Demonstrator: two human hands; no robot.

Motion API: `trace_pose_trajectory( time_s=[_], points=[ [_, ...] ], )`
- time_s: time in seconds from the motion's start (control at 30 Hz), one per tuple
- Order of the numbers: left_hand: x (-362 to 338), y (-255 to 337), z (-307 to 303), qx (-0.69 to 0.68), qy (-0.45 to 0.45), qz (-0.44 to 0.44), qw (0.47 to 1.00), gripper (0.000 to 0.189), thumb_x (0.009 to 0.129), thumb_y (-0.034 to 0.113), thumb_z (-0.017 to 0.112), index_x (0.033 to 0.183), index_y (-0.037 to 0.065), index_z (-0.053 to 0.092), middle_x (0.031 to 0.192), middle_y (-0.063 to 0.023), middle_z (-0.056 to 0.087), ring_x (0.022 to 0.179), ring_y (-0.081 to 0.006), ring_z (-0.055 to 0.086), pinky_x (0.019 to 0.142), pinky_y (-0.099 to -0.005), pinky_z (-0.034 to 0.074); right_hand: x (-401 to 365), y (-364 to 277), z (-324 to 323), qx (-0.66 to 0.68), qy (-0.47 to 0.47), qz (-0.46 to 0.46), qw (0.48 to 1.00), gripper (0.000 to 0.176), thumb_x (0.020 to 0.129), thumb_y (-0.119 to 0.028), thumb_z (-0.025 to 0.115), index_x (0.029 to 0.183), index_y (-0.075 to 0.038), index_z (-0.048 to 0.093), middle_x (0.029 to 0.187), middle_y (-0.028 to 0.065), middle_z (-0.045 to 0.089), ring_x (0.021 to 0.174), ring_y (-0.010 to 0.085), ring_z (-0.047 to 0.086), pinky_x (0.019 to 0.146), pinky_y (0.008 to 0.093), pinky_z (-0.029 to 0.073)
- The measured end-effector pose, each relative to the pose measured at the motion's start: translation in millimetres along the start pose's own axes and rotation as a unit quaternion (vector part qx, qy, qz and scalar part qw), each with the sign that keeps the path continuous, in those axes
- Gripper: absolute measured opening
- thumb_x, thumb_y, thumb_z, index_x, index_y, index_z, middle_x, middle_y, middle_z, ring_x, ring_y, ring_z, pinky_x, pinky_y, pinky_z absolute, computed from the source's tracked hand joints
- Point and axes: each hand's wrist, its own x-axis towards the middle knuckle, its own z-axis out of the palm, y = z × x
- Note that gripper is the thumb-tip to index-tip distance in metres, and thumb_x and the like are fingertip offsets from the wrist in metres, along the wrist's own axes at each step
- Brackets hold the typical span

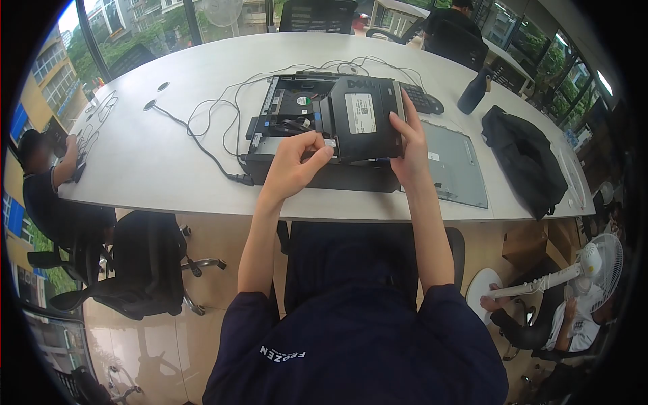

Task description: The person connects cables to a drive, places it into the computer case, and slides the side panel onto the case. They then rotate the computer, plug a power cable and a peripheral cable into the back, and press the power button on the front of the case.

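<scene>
An opened black desktop computer case [270, 165] lies on the table in front of me, with cables and metal parts showing inside. Over its right end sits a black panel [374, 128] with Dell lettering and a white label. My right hand [410, 148] grips this panel by its right edge, thumb on top and fingers partly hidden behind it. Beside the panel's left edge, my left hand [297, 162] is closed, thumb and forefinger together near a small pale metal part; what they hold, if anything, is hidden.
A grey metal side cover [455, 165] lies right of the case. Beyond it are a keyboard [424, 101], a dark bottle [474, 91] and a black bag [523, 155]. A power cord [202, 148] crosses the table leftward. Another person [50, 182] sits at the left end.
</scene>
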Motion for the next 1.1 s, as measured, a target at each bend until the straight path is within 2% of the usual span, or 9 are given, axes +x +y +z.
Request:
trace_pose_trajectory(
  time_s=[0.77,1.1],
  points=[
    [1.6,1.9,-1.2,-0.007,-0.012,-0.009,1.0,0.027,0.095,0.016,0.067,0.074,0.003,0.056,0.065,0.006,0.047,0.064,-0.0022,0.038,0.058,-0.023,0.028,-0.1,0.1,0.1,-0.009,0.006,-0.006,1.0,0.063,0.096,-0.007,0.056,0.155,-0.003,0.036,0.142,0.0166,0.054,0.125,0.0207,0.059,0.103,0.031,0.05],
    [1.9,0.8,2.7,-0.002,0.006,-0.003,1.0,0.027,0.098,0.02,0.067,0.078,0.001,0.063,0.062,0.0047,0.053,0.054,-0.0004,0.04,0.049,-0.0206,0.027,2.1,-1.6,-2.7,-0.007,0.025,-0.007,1.0,0.062,0.096,-0.007,0.056,0.155,-0.004,0.037,0.14,0.0164,0.055,0.123,0.0203,0.06,0.102,0.0308,0.051]
  ],
)
